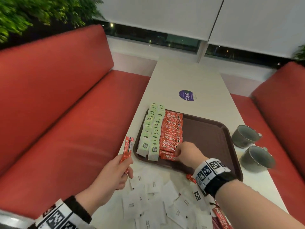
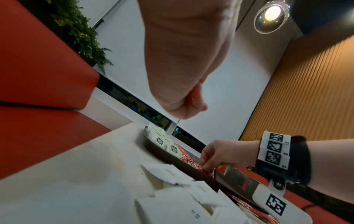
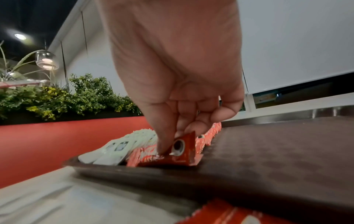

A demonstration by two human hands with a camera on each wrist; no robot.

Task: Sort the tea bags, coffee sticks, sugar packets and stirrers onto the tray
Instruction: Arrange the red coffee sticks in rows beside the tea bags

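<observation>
A dark brown tray [image 1: 208, 134] lies on the white table. Its left side carries two rows of green tea bags [image 1: 151, 129] and a row of red coffee sticks [image 1: 171, 131]. My right hand [image 1: 184, 152] reaches over the tray's near edge and pinches the end of the nearest coffee stick [image 3: 180, 153] in that row. Beyond the table's left edge my left hand [image 1: 118, 171] grips upright red coffee sticks [image 1: 127, 148]. White sugar packets [image 1: 148, 200] lie scattered on the table near me.
Two grey cups [image 1: 245, 135] lie on their sides right of the tray. More red sticks [image 1: 219, 215] lie at the near right. A purple sticker [image 1: 187, 95] marks the table's far part. Red benches [image 1: 57, 104] flank the table on both sides.
</observation>
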